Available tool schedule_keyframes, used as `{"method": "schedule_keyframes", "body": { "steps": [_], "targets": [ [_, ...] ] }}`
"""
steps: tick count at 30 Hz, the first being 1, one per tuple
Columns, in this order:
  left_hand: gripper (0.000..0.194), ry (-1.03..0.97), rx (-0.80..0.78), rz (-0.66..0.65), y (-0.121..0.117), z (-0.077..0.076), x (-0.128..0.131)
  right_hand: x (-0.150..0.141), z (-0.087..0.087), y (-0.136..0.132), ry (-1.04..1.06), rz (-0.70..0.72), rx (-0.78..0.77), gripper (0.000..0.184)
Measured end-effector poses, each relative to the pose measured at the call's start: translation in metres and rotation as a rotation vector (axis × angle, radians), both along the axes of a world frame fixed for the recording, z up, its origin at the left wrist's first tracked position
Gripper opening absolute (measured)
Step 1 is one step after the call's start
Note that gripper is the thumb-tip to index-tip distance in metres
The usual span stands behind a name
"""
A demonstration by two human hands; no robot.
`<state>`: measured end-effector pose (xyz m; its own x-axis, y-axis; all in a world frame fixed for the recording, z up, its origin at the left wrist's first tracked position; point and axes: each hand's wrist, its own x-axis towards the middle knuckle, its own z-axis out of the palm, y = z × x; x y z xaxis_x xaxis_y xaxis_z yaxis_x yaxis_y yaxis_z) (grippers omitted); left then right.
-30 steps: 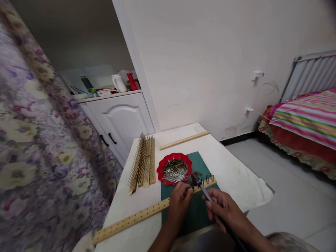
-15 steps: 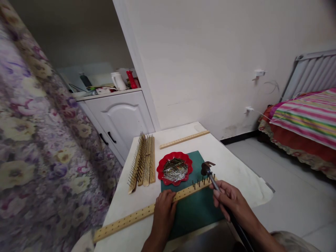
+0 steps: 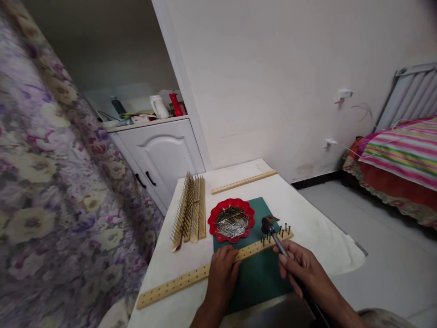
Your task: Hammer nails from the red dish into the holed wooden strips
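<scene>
My left hand (image 3: 222, 269) is closed over the middle of a long wooden strip (image 3: 177, 283) with rows of holes. That strip lies slantwise across a green mat (image 3: 259, 282), and several dark nails (image 3: 286, 228) stand upright near its right end. In my right hand (image 3: 303, 269) is a claw hammer (image 3: 280, 246), gripped by its shaft. Its head hovers just above or beside the standing nails; contact cannot be made out. Behind the strip, a red scalloped dish (image 3: 212, 218) holds many loose nails (image 3: 232, 222), some dark and some silvery.
Wooden strips full of upright nails (image 3: 189, 209) lie at the table's left. Another holed strip (image 3: 244, 182) lies near the back edge of the white table (image 3: 327, 246). A floral curtain (image 3: 78, 205) hangs at left, a cabinet (image 3: 167, 159) stands behind, and a bed (image 3: 403, 168) is at right.
The nailed strip has slid a little to the right along with my left hand. The hammer head is slightly lower over the nails. The whole view has shifted slightly.
</scene>
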<state>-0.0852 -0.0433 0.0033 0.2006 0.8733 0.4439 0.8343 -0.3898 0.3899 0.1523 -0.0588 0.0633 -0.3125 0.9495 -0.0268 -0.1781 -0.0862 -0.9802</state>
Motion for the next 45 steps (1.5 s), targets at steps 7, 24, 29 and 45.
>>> {"method": "schedule_keyframes", "body": {
  "steps": [7,24,29,45],
  "targets": [
    [0.020,-0.018,0.000,0.022,0.038,0.039,-0.014,-0.004,-0.003,0.001,-0.003,0.020,-0.010,0.030],
    [0.021,0.333,-0.228,-0.015,0.169,0.042,0.010,-0.008,-0.003,0.002,-0.001,0.032,-0.044,0.032],
    [0.022,0.357,-0.199,-0.019,0.162,0.043,0.001,-0.007,-0.005,0.001,0.001,0.040,-0.040,0.028],
    [0.026,0.450,-0.168,0.004,0.134,0.052,-0.005,-0.005,-0.004,0.003,0.010,0.031,-0.012,0.030]
  ]
}}
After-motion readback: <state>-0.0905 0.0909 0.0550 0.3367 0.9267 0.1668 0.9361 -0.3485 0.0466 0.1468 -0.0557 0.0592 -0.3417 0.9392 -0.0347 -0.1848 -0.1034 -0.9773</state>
